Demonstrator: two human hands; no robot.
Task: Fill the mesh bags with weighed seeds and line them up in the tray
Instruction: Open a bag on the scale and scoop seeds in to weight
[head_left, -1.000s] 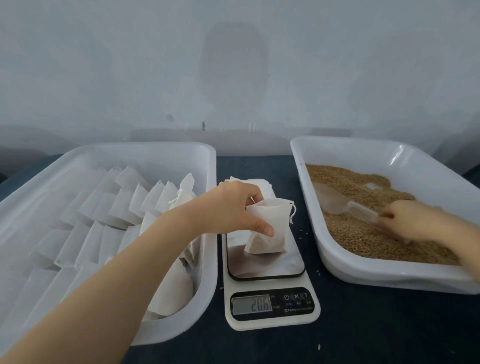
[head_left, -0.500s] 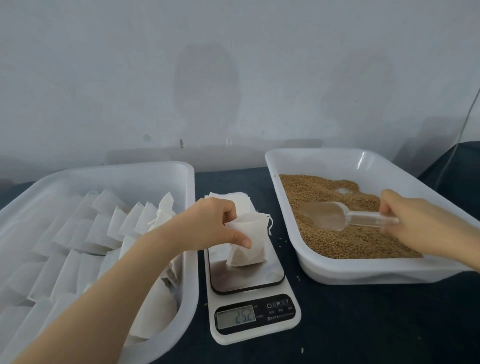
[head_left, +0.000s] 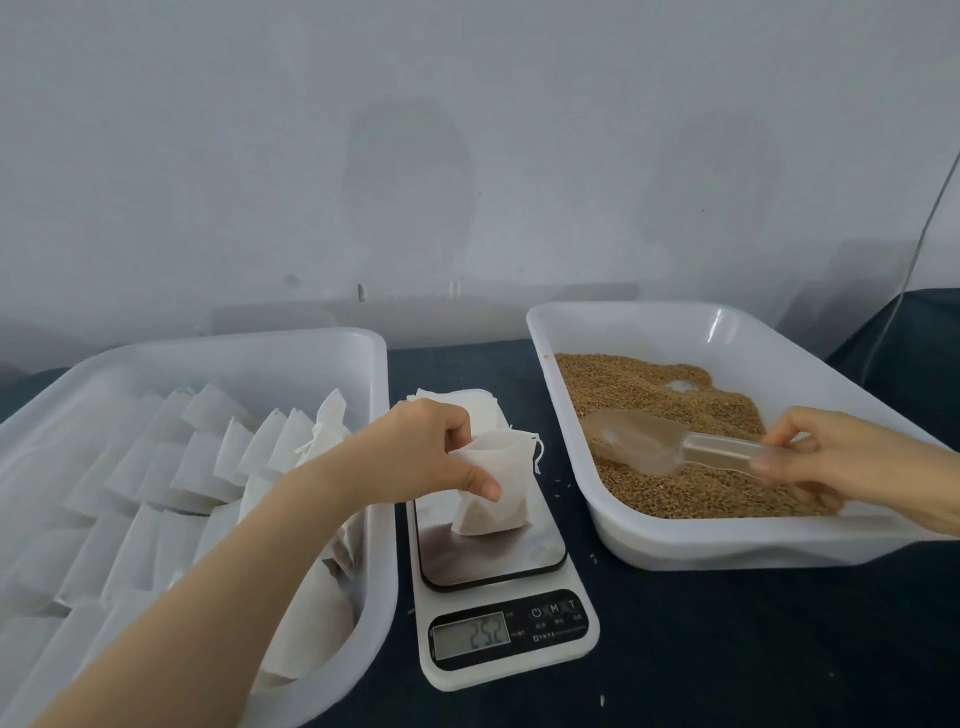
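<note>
- We are at the weighing step. Our left hand pinches the mouth of a mesh bag between thumb and curled fingers, and the bag stands on the scale right under that hand.
- Our right hand grips the handle of the clear scoop. The scoop's bowl rests on the seeds in the tub, just left of that hand.
- Rows of bags stand in the tray under and to the left of our left forearm, and spare bags lie just beyond the left hand.
- Next, we judge, the scoop must carry seeds across to the left hand and tip them slowly into the held-open mouth while we watch the display.
</note>
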